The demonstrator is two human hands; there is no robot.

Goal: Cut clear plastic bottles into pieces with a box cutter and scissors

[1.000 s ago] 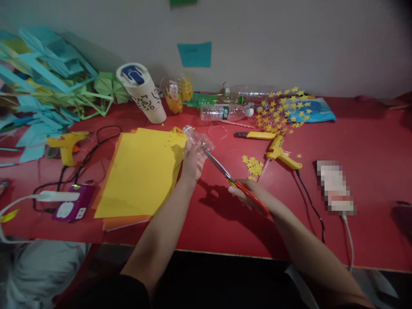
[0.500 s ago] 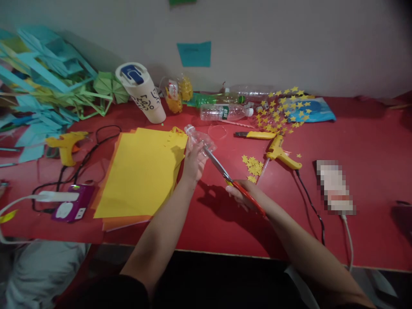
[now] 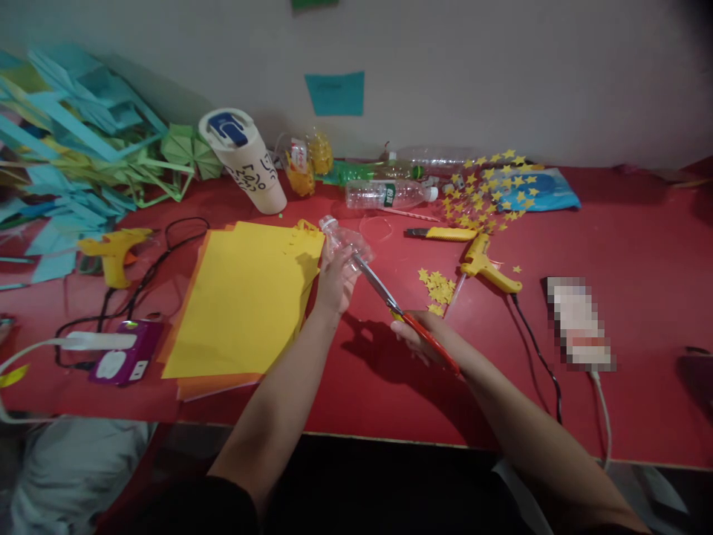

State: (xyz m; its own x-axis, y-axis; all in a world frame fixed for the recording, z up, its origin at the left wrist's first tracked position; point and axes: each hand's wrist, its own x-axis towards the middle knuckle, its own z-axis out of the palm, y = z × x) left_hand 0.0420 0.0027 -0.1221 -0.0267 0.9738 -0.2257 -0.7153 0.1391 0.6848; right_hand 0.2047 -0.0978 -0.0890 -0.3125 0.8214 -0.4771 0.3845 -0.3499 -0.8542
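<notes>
- Red table (image 3: 640, 245) against a grey wall (image 3: 501, 59) bearing a teal note (image 3: 335, 94).
- Left hand (image 3: 336, 284), fingers curled, grips the clear bottle piece (image 3: 350, 239) beside yellow paper (image 3: 245, 297).
- Right hand (image 3: 420, 334) closes round red-handled scissors (image 3: 380, 288).

Dim indoor light, soft dark shadows, faint sheen, slight blur, darkened upper-right corner.

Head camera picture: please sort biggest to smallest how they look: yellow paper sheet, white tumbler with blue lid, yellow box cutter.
1. Yellow paper sheet
2. White tumbler with blue lid
3. Yellow box cutter
</notes>
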